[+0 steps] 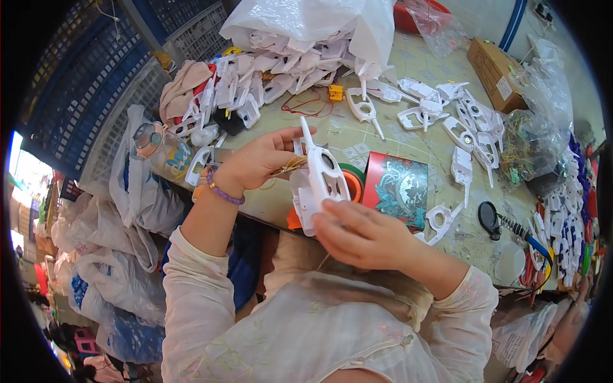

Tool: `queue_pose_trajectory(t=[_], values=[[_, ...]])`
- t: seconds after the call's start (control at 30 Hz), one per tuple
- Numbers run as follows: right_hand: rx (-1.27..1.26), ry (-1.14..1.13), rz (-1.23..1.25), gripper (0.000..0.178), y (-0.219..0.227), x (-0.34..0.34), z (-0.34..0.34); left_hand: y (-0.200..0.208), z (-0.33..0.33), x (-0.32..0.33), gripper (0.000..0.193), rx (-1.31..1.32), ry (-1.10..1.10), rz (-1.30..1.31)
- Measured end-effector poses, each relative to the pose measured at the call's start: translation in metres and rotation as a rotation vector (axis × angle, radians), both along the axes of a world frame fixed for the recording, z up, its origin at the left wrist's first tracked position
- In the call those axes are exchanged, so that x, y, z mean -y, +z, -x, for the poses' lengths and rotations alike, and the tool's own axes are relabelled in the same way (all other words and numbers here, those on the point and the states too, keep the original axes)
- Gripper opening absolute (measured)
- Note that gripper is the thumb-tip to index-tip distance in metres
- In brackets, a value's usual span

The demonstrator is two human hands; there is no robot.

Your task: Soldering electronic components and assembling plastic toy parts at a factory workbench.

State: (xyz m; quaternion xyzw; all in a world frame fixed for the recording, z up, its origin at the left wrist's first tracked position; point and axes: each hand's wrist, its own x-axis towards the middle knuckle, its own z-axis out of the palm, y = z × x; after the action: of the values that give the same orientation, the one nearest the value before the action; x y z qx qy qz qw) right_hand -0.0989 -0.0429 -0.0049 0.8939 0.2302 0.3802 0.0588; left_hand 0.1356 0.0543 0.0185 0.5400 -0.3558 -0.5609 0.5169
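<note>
Housing (316,167) of white plastic is held over the table's (415,142) near edge, long axis pointing tip-first toward the far edge, right hand (357,234) gripping its lower end, left hand (255,159) beside it seemingly pinching thin wires (290,166).

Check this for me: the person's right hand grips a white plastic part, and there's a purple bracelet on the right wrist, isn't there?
Not quite: the head view shows the purple bracelet on the left hand's wrist. The right hand does grip the white plastic part.
</note>
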Motion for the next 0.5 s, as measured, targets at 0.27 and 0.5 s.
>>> queue_pose_trajectory(t=[0.27, 0.5], values=[[-0.190, 0.124, 0.112, 0.022, -0.007, -0.027, -0.012, 0.003, 0.004, -0.032, 0.042, -0.378, 0.088, -0.091], [-0.167, 0.355, -0.023, 0.026, -0.002, -0.073, -0.014, 0.026, 0.016, -0.108, 0.048, 0.241, 0.162, -0.084]])
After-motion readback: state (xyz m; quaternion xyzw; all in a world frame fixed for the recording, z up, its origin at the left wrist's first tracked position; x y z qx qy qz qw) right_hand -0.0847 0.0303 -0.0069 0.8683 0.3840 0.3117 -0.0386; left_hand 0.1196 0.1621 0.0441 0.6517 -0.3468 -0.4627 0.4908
